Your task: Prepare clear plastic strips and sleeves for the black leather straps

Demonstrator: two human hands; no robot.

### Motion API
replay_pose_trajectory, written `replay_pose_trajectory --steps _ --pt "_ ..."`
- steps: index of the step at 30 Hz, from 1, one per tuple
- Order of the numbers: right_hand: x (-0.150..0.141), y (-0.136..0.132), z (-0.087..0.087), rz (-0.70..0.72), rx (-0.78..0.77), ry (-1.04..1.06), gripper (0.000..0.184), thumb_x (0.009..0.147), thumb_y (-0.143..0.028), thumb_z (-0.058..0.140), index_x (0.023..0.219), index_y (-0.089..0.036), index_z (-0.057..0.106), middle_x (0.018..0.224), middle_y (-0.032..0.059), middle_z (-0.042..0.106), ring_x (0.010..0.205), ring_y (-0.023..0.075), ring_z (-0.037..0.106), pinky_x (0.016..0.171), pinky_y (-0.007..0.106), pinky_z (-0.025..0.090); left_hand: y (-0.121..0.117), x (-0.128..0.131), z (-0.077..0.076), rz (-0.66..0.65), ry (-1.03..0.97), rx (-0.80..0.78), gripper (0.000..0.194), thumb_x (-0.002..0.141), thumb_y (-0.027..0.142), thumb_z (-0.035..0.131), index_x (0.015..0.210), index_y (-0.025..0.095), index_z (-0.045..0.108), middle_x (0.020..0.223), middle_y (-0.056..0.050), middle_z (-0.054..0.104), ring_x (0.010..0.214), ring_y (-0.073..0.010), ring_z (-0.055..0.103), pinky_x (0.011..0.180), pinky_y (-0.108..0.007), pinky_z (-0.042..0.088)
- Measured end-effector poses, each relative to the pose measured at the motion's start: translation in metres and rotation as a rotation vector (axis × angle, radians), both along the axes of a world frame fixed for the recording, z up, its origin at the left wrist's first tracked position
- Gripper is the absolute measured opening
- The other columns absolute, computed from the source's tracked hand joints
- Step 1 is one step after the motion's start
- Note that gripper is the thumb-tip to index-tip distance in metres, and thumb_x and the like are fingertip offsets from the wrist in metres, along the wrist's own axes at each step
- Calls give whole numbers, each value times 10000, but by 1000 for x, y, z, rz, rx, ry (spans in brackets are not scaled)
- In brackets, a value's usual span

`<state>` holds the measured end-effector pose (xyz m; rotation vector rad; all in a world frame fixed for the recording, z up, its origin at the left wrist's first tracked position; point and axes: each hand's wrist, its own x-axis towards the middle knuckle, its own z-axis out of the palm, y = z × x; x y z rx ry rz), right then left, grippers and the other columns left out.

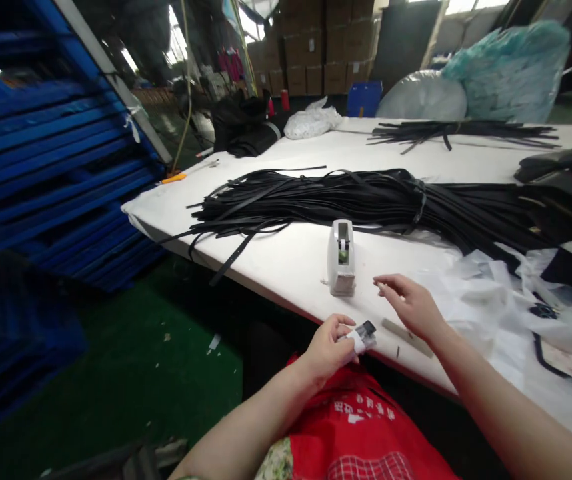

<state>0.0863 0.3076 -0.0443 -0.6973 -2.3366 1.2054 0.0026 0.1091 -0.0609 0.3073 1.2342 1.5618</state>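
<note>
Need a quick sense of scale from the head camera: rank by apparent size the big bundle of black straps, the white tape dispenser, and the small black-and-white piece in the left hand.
1. Big bundle of black straps, by far the largest.
2. White tape dispenser.
3. Small black-and-white piece, pinched in the left hand; it lies nearest the camera yet looks smallest.

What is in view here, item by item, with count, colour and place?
wrapped piece: one, white and black, pinched in left hand
tape dispenser: one, grey-white, table near edge
strap bundle: one big, black, mid-table
far straps: one smaller bunch, black, table back
plastic wrap: several sheets, clear, table right
table: one, white
pallets: stack, blue, left
cartons: many, brown, background
left hand: closed on wrapped piece
right hand: open, over table edge
</note>
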Motion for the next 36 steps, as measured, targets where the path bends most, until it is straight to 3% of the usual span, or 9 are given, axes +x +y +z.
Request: replay_pose_trajectory --steps 5,9,15,22,29,32,36 --pt "-80 17 -20 -70 -215 -57 490 814 -556 565 811 -107 761 692 82 702 515 151 540 523 290 417 -15 -14 5 83 146 27 432 704 323 735 1012 157 482 769 14 620 564 -83 563 534 -199 468" --pt "-96 10 -22 -75 -329 -35 487 703 -571 675 700 -88 737 569 67 647 489 137 500 494 275 372 -22 -16 4 122 164 14 433 722 320 722 1037 158 471 791 6 624 592 -92 575 553 -208 477" --pt "-76 -16 -9 -79 -364 73 509 712 -645 654 798 -146 706 706 64 704 534 137 539 511 262 416 -22 -18 -4 148 213 7 433 751 295 697 1099 158 479 795 1 634 600 -97 590 569 -208 466" --pt "-38 -38 -26 -61 -374 -57 438 703 -612 688 642 -181 637 538 38 642 403 136 522 406 247 402 -15 -24 -2 144 284 19 387 783 249 642 1131 178 488 778 27 616 575 -83 576 556 -193 430" --pt "14 -67 10 183 -453 -93 396 875 -557 591 795 -176 669 596 0 635 429 102 514 435 215 391 -9 -21 -9 83 542 -10 355 837 184 574 1182 185 489 860 -11 680 693 -115 618 682 -235 489" --pt "17 -77 9 225 -487 -155 407 861 -561 592 743 -174 646 563 -9 615 397 92 486 411 209 360 -6 -19 -7 54 650 -40 364 845 169 567 1199 194 485 881 -12 695 744 -128 644 711 -235 498" --pt "13 -78 -1 148 -485 -240 436 819 -586 604 678 -174 632 504 -16 585 370 88 450 398 211 334 -5 -15 -1 44 794 -81 361 852 163 560 1204 205 490 972 -38 716 842 -158 677 795 -273 522"
